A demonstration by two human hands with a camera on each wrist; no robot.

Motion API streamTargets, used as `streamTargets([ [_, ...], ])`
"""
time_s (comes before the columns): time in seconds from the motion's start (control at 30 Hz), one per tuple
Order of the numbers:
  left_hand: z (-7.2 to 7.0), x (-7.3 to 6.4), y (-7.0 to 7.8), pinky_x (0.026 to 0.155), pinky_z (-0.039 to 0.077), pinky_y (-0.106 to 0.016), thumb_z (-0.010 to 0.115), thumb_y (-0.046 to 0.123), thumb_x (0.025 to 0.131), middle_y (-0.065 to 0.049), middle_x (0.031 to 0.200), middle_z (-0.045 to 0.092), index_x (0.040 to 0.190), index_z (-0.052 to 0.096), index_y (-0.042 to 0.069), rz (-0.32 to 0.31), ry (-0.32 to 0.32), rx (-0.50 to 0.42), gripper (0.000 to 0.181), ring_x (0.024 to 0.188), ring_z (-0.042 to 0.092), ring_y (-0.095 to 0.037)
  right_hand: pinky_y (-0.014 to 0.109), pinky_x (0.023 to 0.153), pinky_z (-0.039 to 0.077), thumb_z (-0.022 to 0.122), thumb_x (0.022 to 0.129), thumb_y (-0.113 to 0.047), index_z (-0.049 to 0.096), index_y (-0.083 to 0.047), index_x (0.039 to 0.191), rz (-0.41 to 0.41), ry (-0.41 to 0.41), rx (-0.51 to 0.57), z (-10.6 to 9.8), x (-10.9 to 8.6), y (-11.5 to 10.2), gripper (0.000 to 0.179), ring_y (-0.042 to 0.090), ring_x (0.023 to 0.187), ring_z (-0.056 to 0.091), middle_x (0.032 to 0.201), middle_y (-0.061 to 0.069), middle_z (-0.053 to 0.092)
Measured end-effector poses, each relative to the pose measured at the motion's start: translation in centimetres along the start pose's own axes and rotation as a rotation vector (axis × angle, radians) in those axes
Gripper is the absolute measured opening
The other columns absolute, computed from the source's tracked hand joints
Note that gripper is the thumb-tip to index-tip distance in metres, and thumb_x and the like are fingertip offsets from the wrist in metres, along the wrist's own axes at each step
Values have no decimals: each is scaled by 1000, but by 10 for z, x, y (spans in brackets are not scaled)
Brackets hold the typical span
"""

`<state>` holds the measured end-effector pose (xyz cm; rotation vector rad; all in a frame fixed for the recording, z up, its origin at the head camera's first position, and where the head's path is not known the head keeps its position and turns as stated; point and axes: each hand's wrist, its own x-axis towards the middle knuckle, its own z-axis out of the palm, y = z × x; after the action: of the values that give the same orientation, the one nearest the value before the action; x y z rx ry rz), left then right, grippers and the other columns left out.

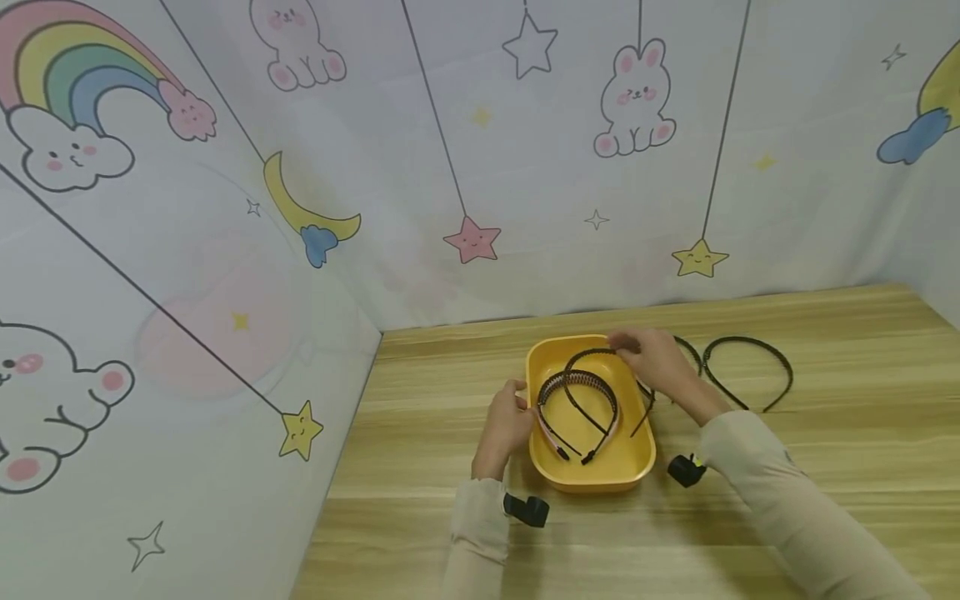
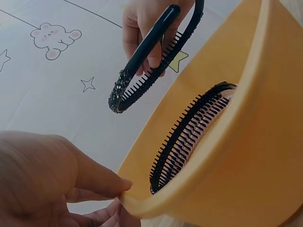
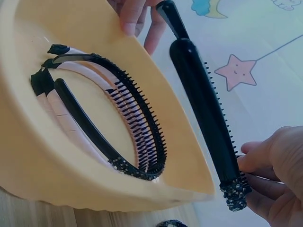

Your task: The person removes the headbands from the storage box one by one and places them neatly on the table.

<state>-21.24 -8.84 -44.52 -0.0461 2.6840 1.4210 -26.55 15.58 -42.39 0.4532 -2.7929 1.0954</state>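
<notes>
My left hand (image 1: pixel 504 429) pinches the left rim of a yellow plastic basin (image 1: pixel 592 481), thumb on the inside and fingers beneath. Over the basin, my right hand (image 1: pixel 660 362) grips a black headband (image 3: pixel 203 109) with comb teeth along its inner side and sparkly beads on its band. The fingers hold it near the beaded part, and its ends hang over the basin. Inside the basin lie a black toothed headband (image 3: pixel 154 120) with beads and pink headbands (image 3: pixel 64 116) with black tips, nested together and leaning on the wall.
Right of the basin, a black headband (image 1: pixel 787 367) lies on the wooden table (image 1: pixel 847 467). Another black headband (image 1: pixel 693 350) is partly hidden behind my right hand. A printed cloth wall (image 1: pixel 555 275) stands along the table's back and left.
</notes>
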Motion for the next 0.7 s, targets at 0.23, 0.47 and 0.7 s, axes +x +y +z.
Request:
streamTargets([
  [0.23,0,0,0,71,52,-35,58,2,88,-17,101,60,130,50,-1,11,2,9,43,87,59,-24,50,89,50,54,94,-3,63,0,119,12,4,1,-6,-3,5,26,38,106,62,114,20,66],
  [0.47,-2,-1,2,71,52,-35,58,3,88,-17,101,60,130,50,-1,9,5,-1,43,87,59,-25,53,89,49,55,95,-4,63,-1,119,8,19,1,-11,-8,9,26,39,106,61,113,20,67],
  [0.7,-1,-1,1,71,52,-35,59,4,88,-17,102,60,130,50,0,3,0,-10,43,88,59,-25,52,88,49,56,93,-2,65,1,115,-10,47,12,-13,-12,15,23,39,102,62,110,20,67],
])
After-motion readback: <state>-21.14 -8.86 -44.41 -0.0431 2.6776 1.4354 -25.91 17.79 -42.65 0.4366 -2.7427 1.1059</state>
